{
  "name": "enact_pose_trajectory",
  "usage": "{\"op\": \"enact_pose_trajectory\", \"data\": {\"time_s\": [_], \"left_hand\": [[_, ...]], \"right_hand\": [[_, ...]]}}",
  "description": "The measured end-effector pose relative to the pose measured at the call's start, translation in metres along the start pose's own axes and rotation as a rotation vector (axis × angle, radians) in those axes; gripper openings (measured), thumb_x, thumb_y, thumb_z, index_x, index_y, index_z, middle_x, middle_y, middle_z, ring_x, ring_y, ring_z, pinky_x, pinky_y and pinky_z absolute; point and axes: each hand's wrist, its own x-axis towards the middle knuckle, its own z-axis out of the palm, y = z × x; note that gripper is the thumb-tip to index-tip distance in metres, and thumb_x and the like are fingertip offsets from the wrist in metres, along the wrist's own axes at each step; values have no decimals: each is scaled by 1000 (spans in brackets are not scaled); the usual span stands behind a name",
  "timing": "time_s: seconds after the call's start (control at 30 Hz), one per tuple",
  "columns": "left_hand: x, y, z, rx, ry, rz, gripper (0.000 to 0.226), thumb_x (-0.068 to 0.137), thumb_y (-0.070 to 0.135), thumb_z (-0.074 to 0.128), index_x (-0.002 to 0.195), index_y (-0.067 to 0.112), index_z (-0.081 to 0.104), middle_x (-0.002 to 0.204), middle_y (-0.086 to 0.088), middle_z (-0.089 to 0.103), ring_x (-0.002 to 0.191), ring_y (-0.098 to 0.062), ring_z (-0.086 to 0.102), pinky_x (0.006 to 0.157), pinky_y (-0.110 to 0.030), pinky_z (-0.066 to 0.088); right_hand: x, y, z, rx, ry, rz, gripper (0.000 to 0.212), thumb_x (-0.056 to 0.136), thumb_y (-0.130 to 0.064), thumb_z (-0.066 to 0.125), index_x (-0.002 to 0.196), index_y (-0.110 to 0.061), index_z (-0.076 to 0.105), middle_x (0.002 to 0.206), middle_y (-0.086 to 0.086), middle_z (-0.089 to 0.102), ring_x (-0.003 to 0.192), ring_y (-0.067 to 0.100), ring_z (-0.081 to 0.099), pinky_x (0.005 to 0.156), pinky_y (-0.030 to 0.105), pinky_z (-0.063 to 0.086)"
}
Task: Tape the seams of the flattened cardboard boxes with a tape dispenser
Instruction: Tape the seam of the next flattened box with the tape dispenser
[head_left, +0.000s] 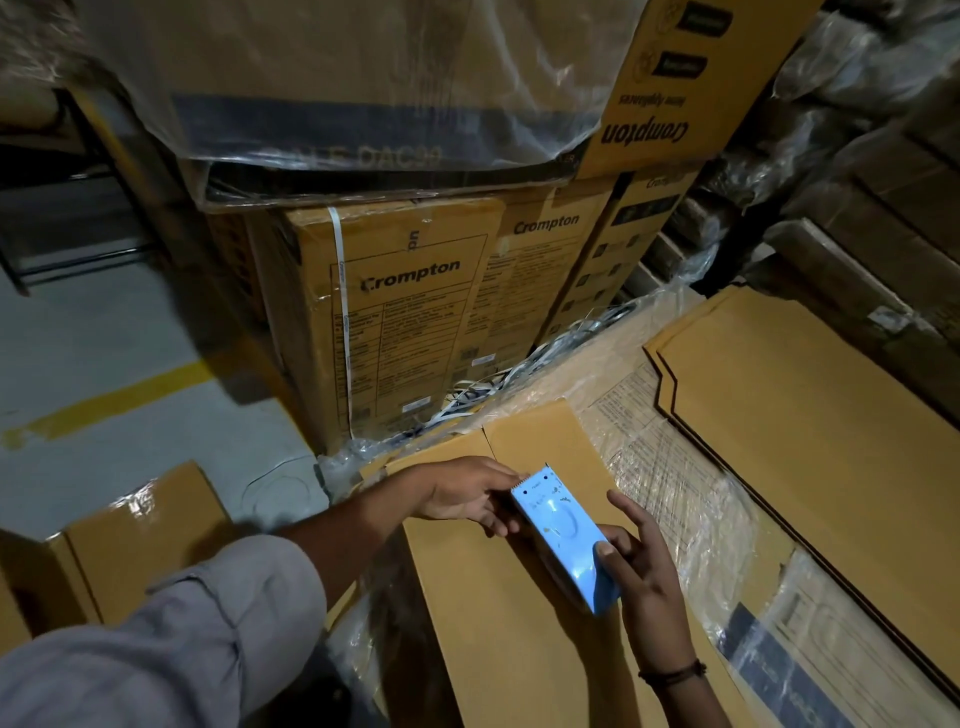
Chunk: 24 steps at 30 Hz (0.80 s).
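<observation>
A light blue tape dispenser (563, 538) with a toothed front edge lies tilted over a flattened cardboard box (524, 639) at the lower middle. My right hand (641, 569) grips its rear end, thumb on top and fingers spread. My left hand (470, 496) pinches at the dispenser's toothed front end, where the tape itself is too thin to make out. A seam (488, 441) between two flaps runs just beyond my left hand. More flattened boxes (810, 415) lie to the right, partly under clear plastic wrap.
Tall Crompton cartons (410, 317) stacked and plastic-wrapped stand right behind the work area. Loose white strapping (498, 384) lies at their foot. A small taped carton (135, 535) sits at lower left. Grey floor with a yellow line (130, 395) lies to the left.
</observation>
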Motion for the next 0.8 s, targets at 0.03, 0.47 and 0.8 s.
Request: {"op": "enact_pose_trajectory", "data": {"time_s": [0.03, 0.47, 0.8], "left_hand": [[1, -1, -3, 0, -14, 6, 29, 113, 18, 45, 129, 11, 68, 116, -18, 66, 89, -20, 67, 79, -31, 58], [1, -4, -4, 5, -8, 74, 22, 109, 14, 55, 124, 6, 69, 114, -10, 72, 86, -13, 64, 74, -25, 55], [-3, -15, -5, -35, 3, 173, 18, 106, 6, 58, 116, 7, 73, 97, -6, 72, 82, -12, 66, 74, -24, 54]], "right_hand": [[0, 0, 0, 2, -5, 2, 54, 91, -12, 64, 141, -28, 52, 97, 28, 62, 100, 23, 66, 89, 23, 52], [3, 1, -4, -86, -12, 22, 42, 97, 8, 50, 128, -17, 65, 75, -1, 60, 73, 8, 56, 63, 16, 44], [18, 6, 18, 86, 125, 151, 32, 96, -26, 55, 98, 2, 71, 94, 9, 76, 88, 27, 69, 73, 31, 52]]}}
